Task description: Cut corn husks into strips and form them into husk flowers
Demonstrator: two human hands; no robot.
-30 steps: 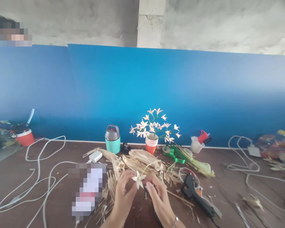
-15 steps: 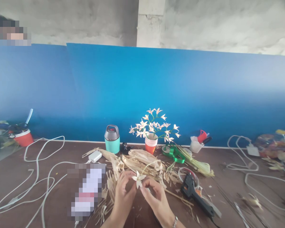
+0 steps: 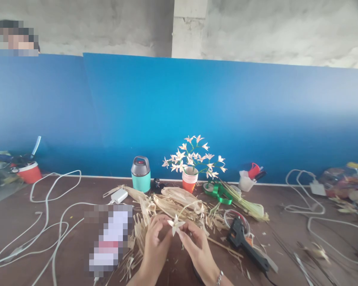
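Note:
A small pale husk flower (image 3: 175,224) is held up between both hands just above the brown table (image 3: 62,242). My left hand (image 3: 154,245) is closed with its fingertips pinching the flower from the left. My right hand (image 3: 196,246) pinches it from the right, a bracelet at the wrist. Directly behind the hands lies a heap of dried corn husks (image 3: 173,202). Beyond it an orange paper cup (image 3: 189,180) holds a bunch of finished husk flowers (image 3: 193,155) on green stems.
A black glue gun (image 3: 246,244) lies right of my hands. A teal flask (image 3: 141,174), a white charger (image 3: 119,196), green ribbon (image 3: 217,191) and a white cup (image 3: 246,182) stand near the blue partition (image 3: 179,115). White cables (image 3: 44,226) loop at left, more cables (image 3: 316,216) at right.
The flower has tilted and shifted slightly right between the fingers. My right hand's fingers have moved up closer onto it. The rest is as before.

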